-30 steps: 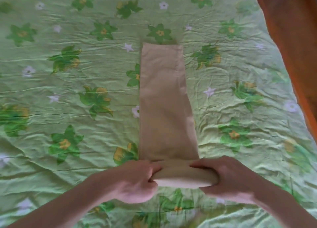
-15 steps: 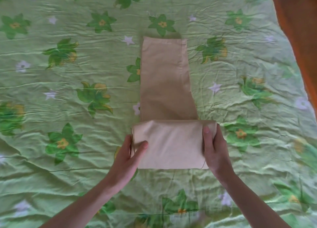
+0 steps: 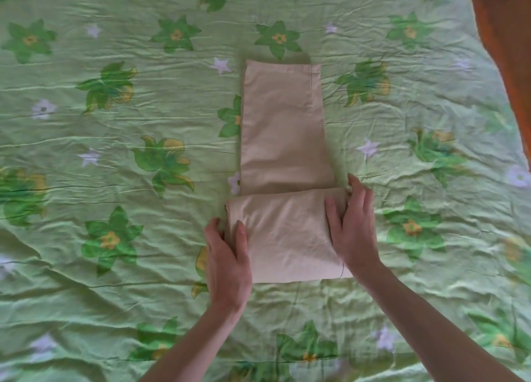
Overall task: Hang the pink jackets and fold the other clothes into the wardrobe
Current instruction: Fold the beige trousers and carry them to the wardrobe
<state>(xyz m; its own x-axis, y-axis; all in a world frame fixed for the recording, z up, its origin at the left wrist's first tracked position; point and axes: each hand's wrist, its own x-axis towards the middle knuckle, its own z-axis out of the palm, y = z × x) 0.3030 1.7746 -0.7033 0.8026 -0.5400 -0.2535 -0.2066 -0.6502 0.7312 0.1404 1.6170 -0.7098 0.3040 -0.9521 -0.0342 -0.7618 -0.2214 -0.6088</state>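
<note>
Bedding in a green floral print was spread under both hands and served as the flat working surface, presumably so that the folds could be pressed square. Beige trousers were laid lengthwise between the hands and beyond them, with the near end already turned over into a thick folded block, so that the long strip could be shortened fold by fold. An orange-brown surface was seen far beyond the right hand, at the bedding's edge. The left hand was set against the block's left edge, thumb laid on top and fingers tucked at the side, lightly pinching it. The right hand was placed likewise at the right edge, thumb on top and fingers down the side. This even hold was probably meant to keep the layers aligned for the next turn.
</note>
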